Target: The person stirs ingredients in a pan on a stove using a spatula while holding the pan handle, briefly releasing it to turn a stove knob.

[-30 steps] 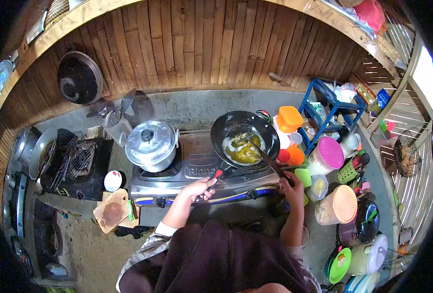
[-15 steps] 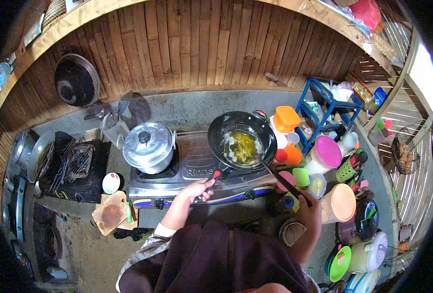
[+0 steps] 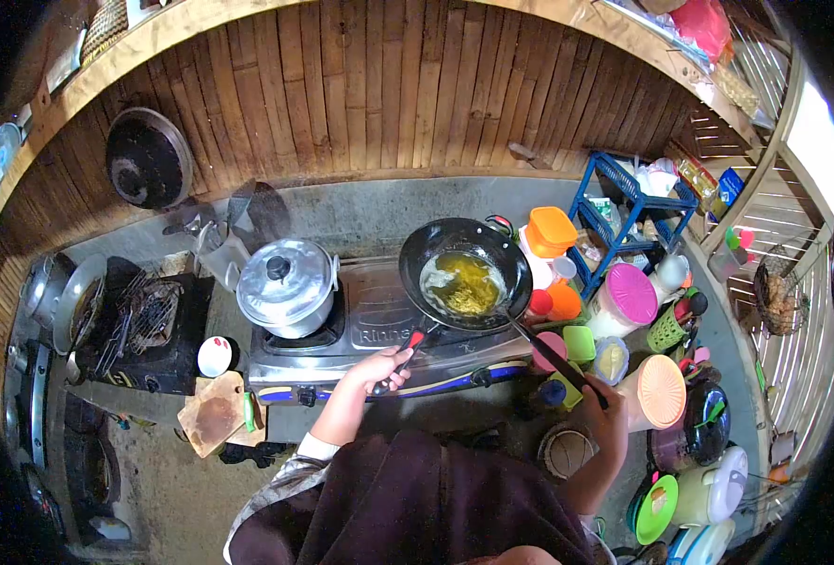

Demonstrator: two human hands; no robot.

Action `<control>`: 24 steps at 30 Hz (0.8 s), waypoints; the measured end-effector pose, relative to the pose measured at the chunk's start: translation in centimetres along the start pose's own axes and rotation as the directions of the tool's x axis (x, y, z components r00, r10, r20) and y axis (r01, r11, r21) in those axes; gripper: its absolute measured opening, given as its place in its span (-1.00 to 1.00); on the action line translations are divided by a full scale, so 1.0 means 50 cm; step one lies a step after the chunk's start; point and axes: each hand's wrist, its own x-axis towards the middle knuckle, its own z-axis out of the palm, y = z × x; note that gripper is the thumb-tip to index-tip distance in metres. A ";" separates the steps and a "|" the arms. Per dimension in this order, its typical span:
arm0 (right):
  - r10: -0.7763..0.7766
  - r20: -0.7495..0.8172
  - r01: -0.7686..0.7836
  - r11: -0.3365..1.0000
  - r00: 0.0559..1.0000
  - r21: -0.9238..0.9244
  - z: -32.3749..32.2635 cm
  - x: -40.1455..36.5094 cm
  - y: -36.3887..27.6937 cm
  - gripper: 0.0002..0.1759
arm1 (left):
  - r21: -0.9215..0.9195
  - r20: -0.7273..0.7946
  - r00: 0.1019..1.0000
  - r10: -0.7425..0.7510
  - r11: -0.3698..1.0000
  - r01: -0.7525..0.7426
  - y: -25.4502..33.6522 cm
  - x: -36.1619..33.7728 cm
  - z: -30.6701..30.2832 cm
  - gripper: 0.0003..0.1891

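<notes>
My left hand (image 3: 386,370) is wrapped round the black and red handle of a dark wok (image 3: 419,247), which sits on the right side of the gas stove (image 3: 376,301). Yellow food in bubbling oil (image 3: 466,285) lies in the wok. In my right hand (image 3: 602,411) is the long dark handle of a spatula (image 3: 553,356); its far end reaches into the wok at the lower right edge. A lidded silver pot (image 3: 287,286) stands on the left burner, away from both hands.
Right of the stove are an orange container (image 3: 551,232), a pink-lidded jar (image 3: 630,291), an orange-lidded jar (image 3: 660,392) and a blue rack (image 3: 618,176). At left are a cutting board (image 3: 214,414), a white and red bowl (image 3: 215,356) and a second stove (image 3: 170,355).
My right hand has moved slightly down and to the right with the spatula handle. The yellow food in the wok has shifted and spread. My left hand stays put.
</notes>
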 end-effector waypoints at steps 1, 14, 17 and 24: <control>0.000 0.000 0.000 1.000 1.000 0.001 0.003 0.001 -0.004 -0.72 | 0.001 0.000 1.000 0.000 1.000 0.000 0.001 -0.002 0.001 -0.74; 0.014 0.066 -0.022 0.993 0.998 0.119 0.116 0.050 -0.022 -0.73 | 0.009 -0.008 1.000 -0.005 1.000 0.005 -0.001 0.000 0.000 -0.71; -0.053 0.038 0.049 0.992 0.998 0.114 0.164 0.078 0.026 -0.73 | -0.003 -0.003 1.000 -0.010 1.000 0.010 -0.002 0.003 -0.002 -0.71; -0.179 0.045 0.169 0.969 0.983 0.182 0.246 0.146 0.041 -0.68 | -0.018 -0.019 1.000 -0.024 1.000 0.024 0.003 0.000 0.001 -0.68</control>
